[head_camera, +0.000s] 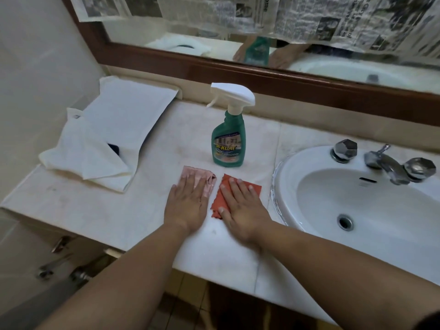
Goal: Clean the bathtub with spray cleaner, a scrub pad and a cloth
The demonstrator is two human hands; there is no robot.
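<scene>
A green spray cleaner bottle (228, 141) with a white trigger head stands upright on the pale marble counter (100, 206). Just in front of it lie a folded pink cloth (208, 177) and a red-orange scrub pad (217, 201), side by side. My left hand (187, 203) rests flat on the pink cloth with straight fingers. My right hand (240, 206) lies flat on the scrub pad, fingers spread and straight. Each hand hides much of what lies under it. The bathtub is not in view.
A white sink basin (295, 163) with a chrome tap (385, 163) and two knobs sits at the right. White folded towels (107, 139) lie at the counter's left. A wood-framed mirror (238, 72), partly covered with newspaper, runs along the back.
</scene>
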